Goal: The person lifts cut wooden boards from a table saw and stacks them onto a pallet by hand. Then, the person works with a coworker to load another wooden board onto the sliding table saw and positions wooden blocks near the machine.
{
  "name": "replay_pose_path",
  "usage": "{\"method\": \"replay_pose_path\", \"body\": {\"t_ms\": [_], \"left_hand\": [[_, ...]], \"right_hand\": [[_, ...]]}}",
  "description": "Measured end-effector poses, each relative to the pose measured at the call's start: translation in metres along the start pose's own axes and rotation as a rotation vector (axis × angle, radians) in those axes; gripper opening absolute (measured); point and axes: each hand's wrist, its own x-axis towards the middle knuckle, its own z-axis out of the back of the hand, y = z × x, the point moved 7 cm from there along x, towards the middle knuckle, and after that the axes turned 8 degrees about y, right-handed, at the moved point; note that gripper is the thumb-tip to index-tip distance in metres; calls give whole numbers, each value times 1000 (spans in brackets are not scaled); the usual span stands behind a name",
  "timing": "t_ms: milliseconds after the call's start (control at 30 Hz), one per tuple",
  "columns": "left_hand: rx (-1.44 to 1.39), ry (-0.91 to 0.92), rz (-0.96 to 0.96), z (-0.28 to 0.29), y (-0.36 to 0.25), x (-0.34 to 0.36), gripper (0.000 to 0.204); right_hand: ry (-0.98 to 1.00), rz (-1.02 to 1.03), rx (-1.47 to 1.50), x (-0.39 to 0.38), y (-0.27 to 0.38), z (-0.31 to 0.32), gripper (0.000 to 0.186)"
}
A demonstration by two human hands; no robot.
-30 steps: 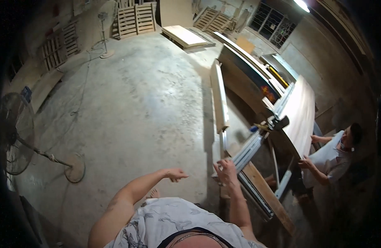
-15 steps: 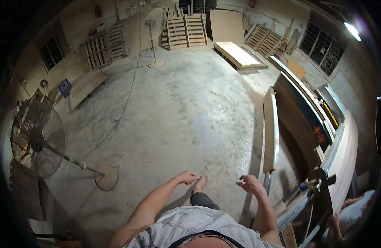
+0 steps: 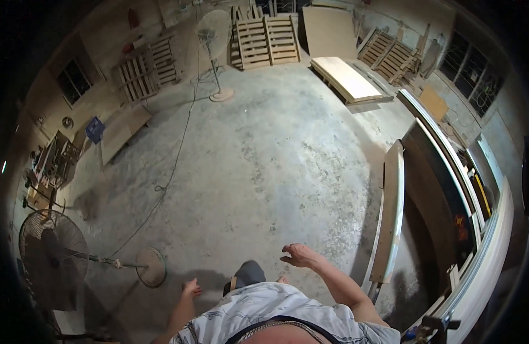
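Over the concrete floor my right hand reaches forward, fingers loosely bent and apart, holding nothing. Lower and to the left, my left hand hangs at the side of my body. Its fingers look slightly spread, and nothing shows in them. The round base of a floor-standing fan is the thing nearest to that hand, but they do not touch. One knee in dark trousers is in front of my shirt, with bare toes beside it.
Long panels and boards line the right side. A low stack of pale boards, wooden pallets and a second fan stand farther back. A cable snakes across the floor; a board leans at left.
I have stepped forward, so the surroundings have shifted. My left hand has swung back and left, while my right hand has moved inward. The other person at lower right has left the view.
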Motion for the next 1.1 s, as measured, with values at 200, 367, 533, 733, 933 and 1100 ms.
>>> {"method": "replay_pose_path", "body": {"t_ms": [200,367,533,733,933,1100], "left_hand": [[59,215,16,-116,-97,80,40],[299,309,-83,-320,-398,138,35],[716,307,-530,-541,-703,119,44],[532,574,-753,-842,-933,-4,31],[989,654,-661,-974,-941,-9,26],[1227,582,-105,-964,-953,-2,36]], "right_hand": [[62,-172,-65,70,-105,90,49],[-72,-489,-3,115,-189,254,54],[-267,-554,284,120,-270,369,50],[-331,-566,389,157,-404,463,49],[-203,-648,366,158,-558,585,48],[-398,-624,389,166,-674,724,45]]}}
